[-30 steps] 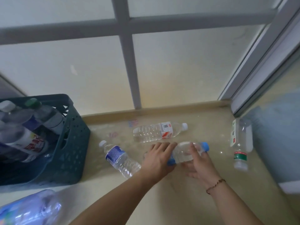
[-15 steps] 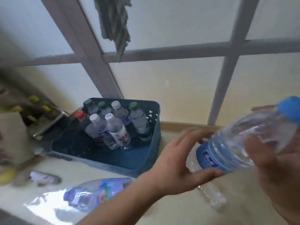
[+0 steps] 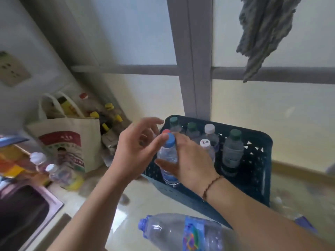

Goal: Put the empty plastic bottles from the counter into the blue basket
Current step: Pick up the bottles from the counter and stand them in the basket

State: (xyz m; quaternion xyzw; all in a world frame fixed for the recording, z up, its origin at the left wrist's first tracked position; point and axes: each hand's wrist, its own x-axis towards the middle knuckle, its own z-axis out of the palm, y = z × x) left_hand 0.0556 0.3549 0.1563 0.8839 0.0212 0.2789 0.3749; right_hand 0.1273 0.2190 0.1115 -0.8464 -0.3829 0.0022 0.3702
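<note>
While lying near edge of counter (image 3: pixel 137 198), big clear bottle (image 3: pixel 183 232) w/ blue cap and rainbow label waiting on its side, closest to camera; ribbed, thin-walled, prob. crushing easily under grip. Counter looking glossy, pale, reflecting light.

Moving up: blue-cap bottle (image 3: pixel 167 158), up in the air between both hands half a sec ago, now going upright into near-left corner of blue basket (image 3: pixel 257 178). Right hand (image 3: pixel 188 160) wrapping its body from the right, fingers partly curled around it, thread bracelet on wrist. Left hand (image 3: pixel 134 151) half open, gripping nothing, fingertips just brushing cap (image 3: pixel 170 139) as if steadying. Meaning for task: one more bottle nearly delivered; release not yet done, judging by contact.

Further in: basket dark blue-green, rigid plastic, perforated lattice walls. Already holding several upright bottles, clear w/ green, white and red caps, packed toward back and right side. Space remaining at front, so room looking ok for more.

Left bkgd: canvas tote (image 3: pixel 70 142), yellow-cap bottles (image 3: pixel 108 116) behind it, sink (image 3: pixel 23 211) at edge. Far: frosted window (image 3: pixel 145 42), grey frame, rag (image 3: pixel 262 33) hanging top right.
</note>
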